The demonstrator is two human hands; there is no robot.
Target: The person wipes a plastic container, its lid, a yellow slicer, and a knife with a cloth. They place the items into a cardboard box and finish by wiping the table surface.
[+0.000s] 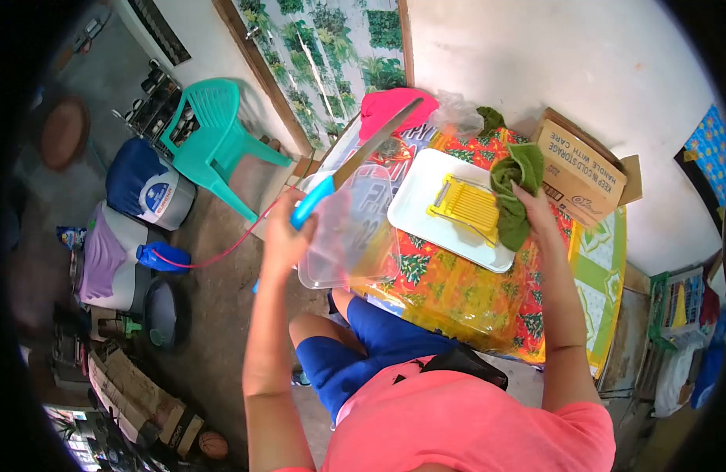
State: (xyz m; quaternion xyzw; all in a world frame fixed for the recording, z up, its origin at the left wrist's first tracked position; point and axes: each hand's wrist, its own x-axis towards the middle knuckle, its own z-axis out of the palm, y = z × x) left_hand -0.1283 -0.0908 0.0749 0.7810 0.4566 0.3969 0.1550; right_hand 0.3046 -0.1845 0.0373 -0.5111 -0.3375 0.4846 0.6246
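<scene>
left hand clamps knife by its blue handle plus clear plastic lid, both held off the table edge | right hand grips green cloth against white tray beside yellow slicer | risk as we judge it: crowded left grip, lid may slide out or blade swing toward the tray

cardboard box beside crowded table
</scene>
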